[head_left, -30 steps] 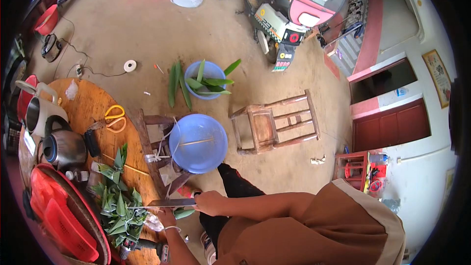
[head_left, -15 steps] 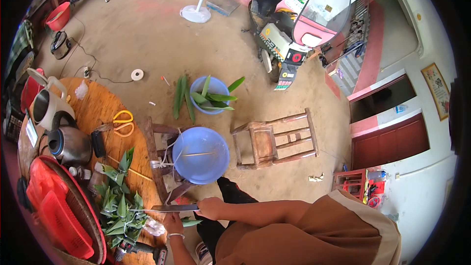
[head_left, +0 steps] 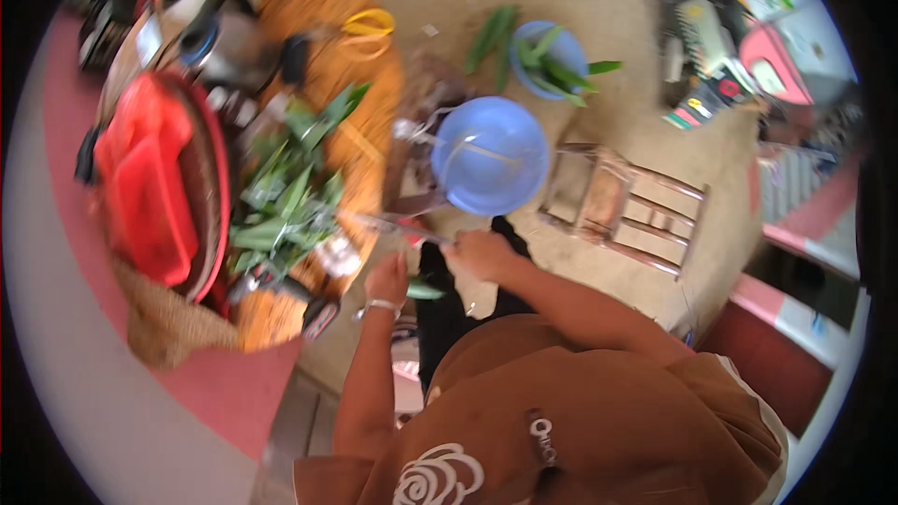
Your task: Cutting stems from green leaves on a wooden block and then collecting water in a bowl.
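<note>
Nearer you than the blue basin, your right fingers grip the likely rigid knife by one end, your left fingers seemingly a pliable leaf.

Cannot make out the edge of the long grey metal knife, smeared by blur, nor its handle, hidden inside the right hand. Cannot see into the curled left hand beside the narrow green leaf. Can see only part of the white-and-black scooter, cut off by the top edge.
</note>
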`<state>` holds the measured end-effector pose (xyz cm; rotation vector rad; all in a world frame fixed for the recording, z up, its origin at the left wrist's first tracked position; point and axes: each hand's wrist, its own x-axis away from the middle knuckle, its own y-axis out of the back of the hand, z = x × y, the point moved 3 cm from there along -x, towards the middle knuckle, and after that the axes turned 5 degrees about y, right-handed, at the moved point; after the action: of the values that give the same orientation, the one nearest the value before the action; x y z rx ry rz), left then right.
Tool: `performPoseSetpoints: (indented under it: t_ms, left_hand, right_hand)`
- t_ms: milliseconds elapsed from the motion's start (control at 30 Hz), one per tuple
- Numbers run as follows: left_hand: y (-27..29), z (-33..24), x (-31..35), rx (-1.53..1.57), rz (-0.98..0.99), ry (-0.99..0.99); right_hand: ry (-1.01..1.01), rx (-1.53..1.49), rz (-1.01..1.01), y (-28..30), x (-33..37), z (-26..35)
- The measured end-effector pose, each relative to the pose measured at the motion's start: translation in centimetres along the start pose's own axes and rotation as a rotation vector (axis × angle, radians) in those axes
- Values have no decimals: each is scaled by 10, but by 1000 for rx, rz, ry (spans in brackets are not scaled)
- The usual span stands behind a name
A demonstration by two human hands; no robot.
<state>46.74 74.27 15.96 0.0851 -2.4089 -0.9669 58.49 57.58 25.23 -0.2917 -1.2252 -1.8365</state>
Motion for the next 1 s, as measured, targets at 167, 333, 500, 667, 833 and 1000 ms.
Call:
performPoseSetpoints:
  t_ms: [167,333,500,667,833,1000]
  left_hand:
    - [22,15,0,134,-119,141]
    - [26,12,-10,343,-114,234]
    - [33,18,-25,302,-144,267]
    - [30,17,-28,282,-148,343]
    - [29,8,-39,223,-103,334]
    - [25,16,-47,-14,-152,246]
  right_hand:
    - [-4,-163,-111,-6,-2,-8]
    - [-20,-177,-118,-6,3,10]
    - [5,-176,-90,-24,-2,25]
    - [-21,-168,-60,-32,-7,18]
    - [23,-151,-74,-32,-12,11]
    - [6,-32,-73,-33,-11,20]
